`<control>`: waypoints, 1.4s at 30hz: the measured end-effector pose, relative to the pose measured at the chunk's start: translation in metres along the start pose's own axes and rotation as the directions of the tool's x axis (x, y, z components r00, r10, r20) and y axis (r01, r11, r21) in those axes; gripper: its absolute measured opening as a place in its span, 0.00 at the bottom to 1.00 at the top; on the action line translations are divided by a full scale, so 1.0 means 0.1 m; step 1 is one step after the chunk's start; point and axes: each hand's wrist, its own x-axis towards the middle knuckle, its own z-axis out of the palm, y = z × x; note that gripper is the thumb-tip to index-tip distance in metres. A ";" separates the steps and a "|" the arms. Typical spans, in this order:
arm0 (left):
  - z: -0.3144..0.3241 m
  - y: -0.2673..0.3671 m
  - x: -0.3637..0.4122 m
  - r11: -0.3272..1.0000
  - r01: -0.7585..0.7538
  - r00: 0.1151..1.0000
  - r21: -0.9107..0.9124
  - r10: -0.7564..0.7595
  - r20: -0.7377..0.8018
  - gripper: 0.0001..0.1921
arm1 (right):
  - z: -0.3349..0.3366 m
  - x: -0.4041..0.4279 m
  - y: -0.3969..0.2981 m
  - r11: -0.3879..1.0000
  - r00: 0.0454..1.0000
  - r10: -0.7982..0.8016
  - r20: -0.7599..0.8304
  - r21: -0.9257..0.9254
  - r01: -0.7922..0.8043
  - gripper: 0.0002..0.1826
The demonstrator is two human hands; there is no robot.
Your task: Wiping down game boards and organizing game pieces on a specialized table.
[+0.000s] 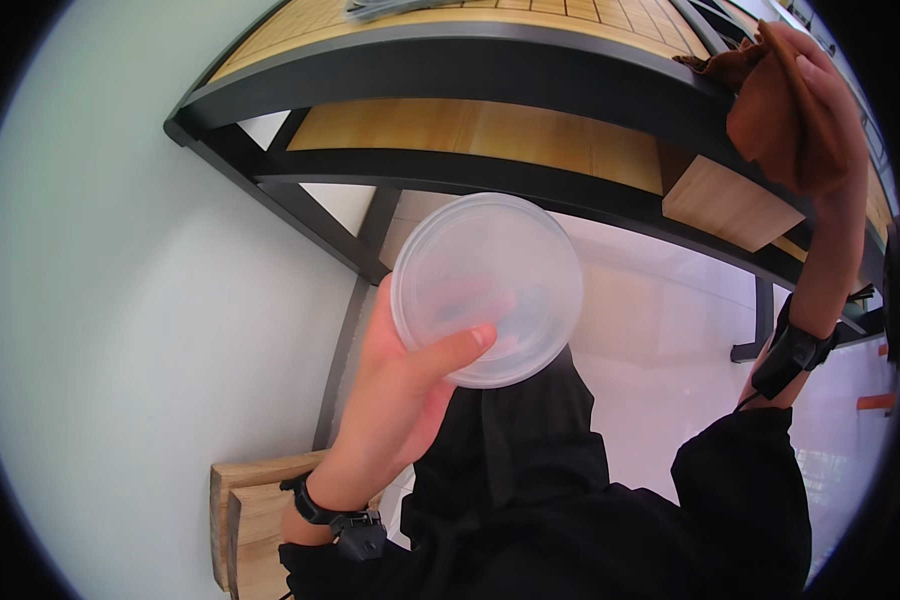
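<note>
My left hand [412, 375] grips a round translucent plastic container [525, 262] from below, its thumb pressed on the flat circular face turned towards me. Blurred reddish and dark patches show through the plastic; I cannot tell what they are. Up at the far right, my right hand [814, 82] holds a crumpled brown cloth [780, 127], which hangs in folds over the dark front rail of the table. Part of that hand is hidden behind the cloth.
The table [450, 64] has a black frame and a wooden top, with a clear plastic item [412, 7] at the upper edge. Beneath is a wooden shelf [480, 127] with a wooden block-like piece [731, 202]. A pale wall [157, 300] runs along the left; wooden furniture [262, 525] stands at lower left.
</note>
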 end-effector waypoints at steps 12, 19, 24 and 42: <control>0.80 0.77 0.57 0.927 -0.370 0.870 0.060 0.323 0.374 0.27 | 0.34 -0.22 -0.31 0.970 0.997 0.061 -0.039 0.237 -0.050 0.18; 1.41 0.90 1.67 0.854 -0.434 0.848 0.287 0.281 0.449 0.26 | 0.36 -0.20 -0.46 0.966 0.990 0.043 -0.131 0.258 -0.008 0.15; 1.41 0.86 1.57 0.366 -0.639 0.747 0.676 0.504 0.433 0.20 | 0.34 -0.14 -0.38 0.980 0.985 0.028 -0.167 0.199 0.006 0.14; -1.12 1.20 1.61 -0.693 -0.311 -0.034 0.650 0.692 0.722 0.29 | 2.22 -0.46 0.48 0.551 0.991 0.038 -0.130 -0.824 -0.129 0.22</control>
